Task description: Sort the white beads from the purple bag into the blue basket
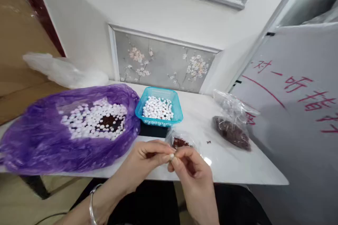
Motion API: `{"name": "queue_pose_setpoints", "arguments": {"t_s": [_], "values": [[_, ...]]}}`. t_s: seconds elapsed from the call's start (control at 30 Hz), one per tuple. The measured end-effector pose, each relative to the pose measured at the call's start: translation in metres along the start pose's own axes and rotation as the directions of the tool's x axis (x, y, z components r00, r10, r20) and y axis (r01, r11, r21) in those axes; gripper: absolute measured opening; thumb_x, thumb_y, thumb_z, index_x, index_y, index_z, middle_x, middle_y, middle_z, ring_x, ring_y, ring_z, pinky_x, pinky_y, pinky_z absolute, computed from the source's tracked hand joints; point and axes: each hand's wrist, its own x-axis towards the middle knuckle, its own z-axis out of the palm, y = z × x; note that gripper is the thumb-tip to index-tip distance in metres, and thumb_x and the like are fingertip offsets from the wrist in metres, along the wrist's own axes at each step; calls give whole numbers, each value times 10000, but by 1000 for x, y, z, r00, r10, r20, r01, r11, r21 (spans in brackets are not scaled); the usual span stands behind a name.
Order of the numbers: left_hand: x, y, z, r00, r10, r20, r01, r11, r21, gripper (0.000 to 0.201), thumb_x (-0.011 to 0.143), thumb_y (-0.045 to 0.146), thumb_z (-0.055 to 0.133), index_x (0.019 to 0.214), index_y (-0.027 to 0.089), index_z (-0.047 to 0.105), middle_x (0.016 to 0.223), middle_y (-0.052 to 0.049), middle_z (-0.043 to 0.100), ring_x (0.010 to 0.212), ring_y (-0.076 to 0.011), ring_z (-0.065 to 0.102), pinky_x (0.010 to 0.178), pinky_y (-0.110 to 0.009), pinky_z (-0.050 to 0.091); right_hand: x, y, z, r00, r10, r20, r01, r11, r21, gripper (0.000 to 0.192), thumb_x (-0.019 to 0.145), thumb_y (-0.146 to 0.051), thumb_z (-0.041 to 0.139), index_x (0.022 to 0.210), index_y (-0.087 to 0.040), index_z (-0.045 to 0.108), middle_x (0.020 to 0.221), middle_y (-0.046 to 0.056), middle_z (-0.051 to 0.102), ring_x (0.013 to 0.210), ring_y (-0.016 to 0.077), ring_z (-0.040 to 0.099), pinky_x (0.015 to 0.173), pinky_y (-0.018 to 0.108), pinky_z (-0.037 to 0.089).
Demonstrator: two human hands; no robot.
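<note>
White table [253,167], purple bag [39,130], blue basket [158,123], front clear bag [189,138], right clear bag [233,119]

My 1 view looks from my head, forward and down across the table [253,170], with my fingers [161,159] near at lower centre and the wall [153,5] farther off along the top.

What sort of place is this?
Probably an indoor handiwork space, home or workshop: there's a white tabletop, a turquoise plastic basket of small round white pieces, and a pale board with red handwriting.
</note>
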Motion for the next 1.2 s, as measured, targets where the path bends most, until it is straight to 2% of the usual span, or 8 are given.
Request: {"name": "queue_pose_setpoints", "arguments": {"t_s": [0.13,0.3,0.37,0.53,0.9,1.03,1.1,1.2], "values": [[-2,1,3,1000,-27,14,28,998,-51,73,803,180,722,788,197,791,761,-3,676,685,-107,593,658,-211,483,5,3,1,999,31,-17,-30,996,82,142,888,-317,659,849,-231,554,718,-64,558,647,86,562,636,200,479],[-2,-2,4,983,-183,-6,171,925,-340,87,813,251,727,862,193,771,731,0,691,689,-96,625,706,-197,512,5,13,-5,999,36,-8,-32,966,256,279,856,-287,701,1101,-296,566,933,-37,578,704,90,570,644,224,499],[-2,-2,2,975,-218,-33,186,894,-407,147,791,296,751,863,171,776,773,-13,701,734,-91,633,733,-173,512,3,17,-9,1000,3,-20,2,966,258,234,906,-298,641,1130,-300,573,994,-21,579,703,85,569,666,236,497],[-2,1,1,976,-200,-90,148,903,-404,207,681,224,843,869,164,781,790,-6,698,725,-70,613,705,-133,486,1,22,-13,998,-15,-58,28,975,219,168,958,-307,565,1125,-307,583,965,-24,577,672,74,568,656,233,489],[-4,1,4,973,-148,-176,82,938,-336,130,661,206,844,757,137,787,699,-4,689,657,-65,578,640,-131,475,-2,18,-10,996,-51,-71,56,995,82,150,939,-343,583,1082,-299,599,839,-45,591,623,70,592,630,203,511],[12,-1,-1,933,-199,-301,84,931,-356,147,702,192,806,845,164,785,822,-24,746,753,-75,647,739,-129,502,3,19,-18,993,-96,-69,84,984,-159,177,953,-373,526,1073,-260,591,802,-18,647,623,109,617,621,229,522],[30,6,-3,920,-147,-364,35,954,-297,234,772,189,735,1005,173,755,1049,-57,746,946,-105,668,877,-159,492,10,22,-23,991,-132,-31,106,894,-436,213,961,-375,477,1053,-239,612,857,22,694,693,150,653,668,264,532],[61,21,-6,917,-37,-396,-36,984,-176,454,850,204,626,1301,167,589,1404,-107,565,1229,-151,560,1020,-222,431,24,27,-28,993,-88,77,111,517,-848,280,967,-287,398,1037,-236,664,1005,69,723,859,217,679,749,321,519]]}}
